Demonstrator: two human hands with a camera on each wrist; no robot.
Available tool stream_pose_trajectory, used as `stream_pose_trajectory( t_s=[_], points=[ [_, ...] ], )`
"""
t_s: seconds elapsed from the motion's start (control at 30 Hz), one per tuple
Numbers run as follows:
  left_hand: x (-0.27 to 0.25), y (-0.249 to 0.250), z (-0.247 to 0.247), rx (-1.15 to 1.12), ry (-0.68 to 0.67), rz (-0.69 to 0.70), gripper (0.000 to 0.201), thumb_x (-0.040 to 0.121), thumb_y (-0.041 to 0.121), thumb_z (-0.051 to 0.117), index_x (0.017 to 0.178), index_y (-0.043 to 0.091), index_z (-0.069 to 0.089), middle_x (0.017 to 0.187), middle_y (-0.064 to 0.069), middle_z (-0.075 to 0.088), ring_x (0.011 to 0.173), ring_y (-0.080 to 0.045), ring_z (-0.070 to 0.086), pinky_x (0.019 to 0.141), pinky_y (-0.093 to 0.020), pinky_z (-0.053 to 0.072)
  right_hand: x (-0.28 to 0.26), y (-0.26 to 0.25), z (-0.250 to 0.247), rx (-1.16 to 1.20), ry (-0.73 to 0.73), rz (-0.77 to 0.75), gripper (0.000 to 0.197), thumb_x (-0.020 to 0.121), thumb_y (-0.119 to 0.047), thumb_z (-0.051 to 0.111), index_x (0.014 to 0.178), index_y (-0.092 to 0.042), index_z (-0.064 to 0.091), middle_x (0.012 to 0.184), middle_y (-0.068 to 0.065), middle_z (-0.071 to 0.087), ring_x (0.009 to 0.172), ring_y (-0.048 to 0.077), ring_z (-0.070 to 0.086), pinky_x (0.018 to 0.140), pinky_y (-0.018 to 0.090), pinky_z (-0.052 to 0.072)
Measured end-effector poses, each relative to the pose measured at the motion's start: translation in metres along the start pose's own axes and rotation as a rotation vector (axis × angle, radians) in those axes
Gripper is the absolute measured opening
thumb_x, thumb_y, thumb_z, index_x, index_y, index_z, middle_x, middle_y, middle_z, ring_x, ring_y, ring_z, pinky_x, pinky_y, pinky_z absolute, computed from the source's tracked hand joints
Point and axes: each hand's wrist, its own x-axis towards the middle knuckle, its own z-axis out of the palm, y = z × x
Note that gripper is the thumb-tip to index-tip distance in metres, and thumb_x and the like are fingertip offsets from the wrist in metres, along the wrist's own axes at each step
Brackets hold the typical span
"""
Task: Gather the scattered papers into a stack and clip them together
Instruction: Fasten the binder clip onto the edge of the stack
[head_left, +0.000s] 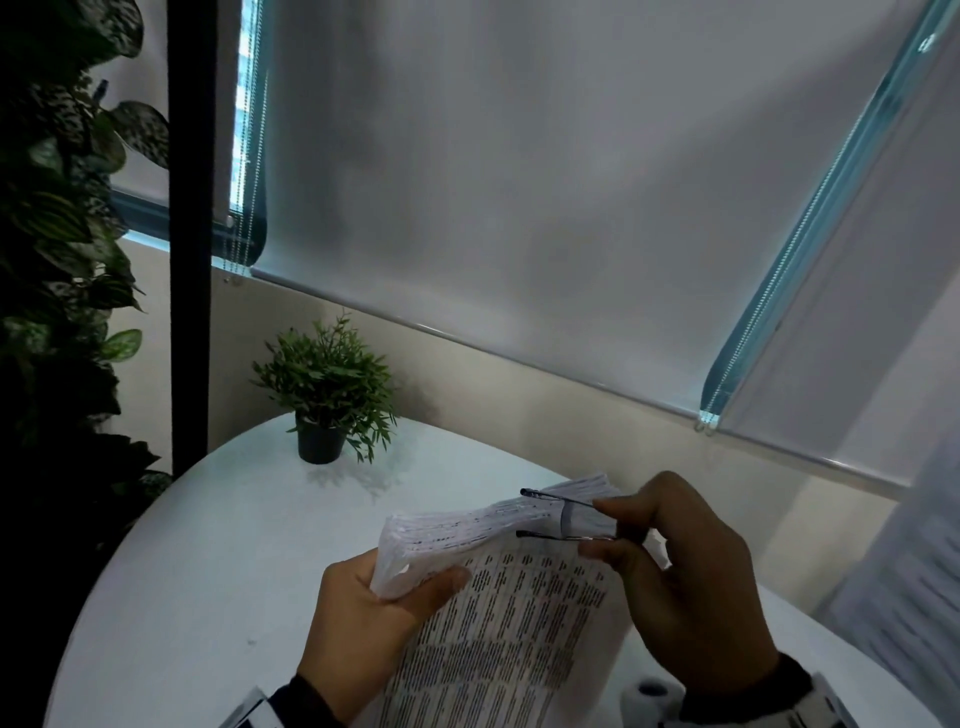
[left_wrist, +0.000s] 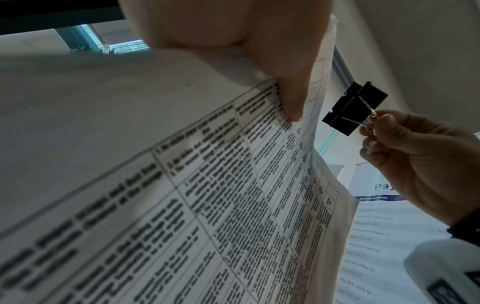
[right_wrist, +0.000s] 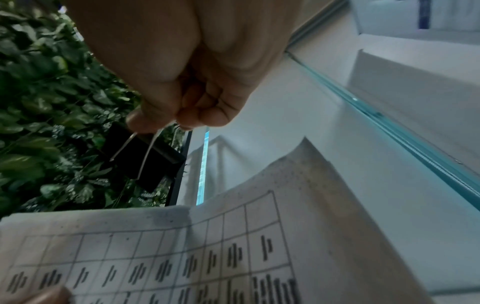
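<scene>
- The stack of printed papers (head_left: 498, 613) is held up above the round white table (head_left: 218, 561), tilted, its top sheet covered in a table of text.
- The left hand (head_left: 374, 618) grips the stack's near-left corner, thumb curled over the top sheet and fingers beneath.
- A black binder clip (left_wrist: 354, 108) sits at the stack's far edge; the left wrist view shows it just beside the paper, its mouth spread.
- The right hand (head_left: 685, 566) pinches the clip's two wire handles (head_left: 566, 517) between thumb and forefinger, the other fingers curled in.
- A small potted plant (head_left: 324, 387) stands on the table's far side, well apart from the papers.
- Leafy foliage (head_left: 57, 218) fills the left edge; roller blinds (head_left: 519, 182) hang behind.
</scene>
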Motion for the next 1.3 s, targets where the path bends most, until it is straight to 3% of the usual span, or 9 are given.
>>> stream_pose_trajectory(
  t_s=[0.2,0.33,0.43,0.53,0.73,0.83,0.9,1.1,1.3],
  points=[
    [0.001,-0.004,-0.002,-0.021,-0.013,-0.017,0.019,0.062,0.0,0.081,0.07,0.017,0.079,0.075,-0.003,0.076,0.065,-0.01,0.071,0.056,-0.015,0.051,0.01,0.016,0.005,0.084,-0.088,-0.061,0.018,0.085,-0.046,0.057,0.088,-0.029,0.055,0.076,-0.012,0.048,0.07,-0.001,0.051,0.064,0.004,0.038],
    [0.001,-0.006,-0.004,-0.037,-0.03,-0.027,0.023,0.061,0.005,0.082,0.077,0.021,0.08,0.08,-0.007,0.077,0.077,-0.023,0.073,0.068,-0.027,0.058,0.014,0.026,0.009,0.108,-0.113,-0.07,0.011,0.077,-0.029,0.063,0.086,-0.029,0.056,0.075,-0.012,0.05,0.07,-0.003,0.051,0.064,0.003,0.037],
    [0.001,-0.006,-0.004,-0.031,-0.033,-0.027,0.025,0.061,0.007,0.082,0.079,0.023,0.08,0.082,-0.008,0.077,0.08,-0.028,0.073,0.076,-0.039,0.058,0.021,0.028,0.01,0.124,-0.161,-0.1,0.014,0.081,-0.037,0.063,0.087,-0.026,0.057,0.076,-0.012,0.05,0.07,-0.003,0.052,0.065,0.003,0.037],
    [0.002,-0.008,-0.004,-0.016,-0.028,-0.025,0.024,0.061,0.008,0.083,0.078,0.025,0.079,0.081,-0.007,0.077,0.08,-0.027,0.073,0.076,-0.04,0.057,0.031,0.03,0.01,0.142,-0.243,-0.095,0.025,0.082,-0.044,0.061,0.084,-0.019,0.063,0.077,-0.014,0.051,0.07,-0.001,0.053,0.063,0.005,0.039],
    [0.002,-0.011,-0.006,-0.01,-0.029,-0.003,0.04,0.046,0.044,0.089,0.078,0.022,0.08,0.079,-0.004,0.077,0.075,-0.02,0.073,0.069,-0.03,0.058,0.051,0.034,0.007,0.19,-0.33,-0.06,0.011,0.073,-0.037,0.067,0.079,-0.033,0.059,0.077,-0.012,0.057,0.071,0.002,0.058,0.062,0.012,0.045],
    [0.004,-0.011,-0.007,0.004,-0.032,-0.004,0.018,0.06,0.019,0.086,0.076,0.024,0.08,0.078,-0.003,0.077,0.074,-0.019,0.073,0.065,-0.026,0.058,0.055,0.034,0.007,0.202,-0.347,-0.07,0.013,0.073,-0.036,0.066,0.079,-0.041,0.056,0.077,-0.012,0.058,0.072,0.005,0.06,0.062,0.019,0.048],
    [0.005,-0.012,-0.008,0.025,-0.048,-0.002,0.021,0.062,0.008,0.083,0.075,0.024,0.08,0.078,-0.003,0.077,0.073,-0.018,0.073,0.063,-0.023,0.056,0.055,0.034,0.007,0.209,-0.345,-0.073,0.011,0.073,-0.036,0.067,0.077,-0.035,0.057,0.076,-0.016,0.057,0.071,0.001,0.058,0.063,0.015,0.046],
    [0.006,-0.014,-0.008,0.024,-0.055,0.002,0.021,0.059,0.013,0.083,0.077,0.025,0.08,0.079,-0.002,0.077,0.076,-0.019,0.073,0.07,-0.029,0.057,0.044,0.027,0.006,0.157,-0.278,-0.132,0.027,0.084,-0.055,0.054,0.082,-0.028,0.058,0.076,-0.014,0.052,0.067,-0.001,0.053,0.061,0.008,0.039],
    [0.006,-0.015,-0.005,0.027,-0.042,0.016,0.021,0.062,0.012,0.083,0.078,0.025,0.08,0.081,-0.002,0.077,0.078,-0.021,0.073,0.073,-0.032,0.059,0.048,0.0,0.0,-0.296,-0.418,-0.357,0.011,0.079,-0.035,0.055,0.084,-0.027,0.048,0.075,-0.013,0.048,0.058,0.004,0.045,0.044,0.017,0.041]
  ],
)
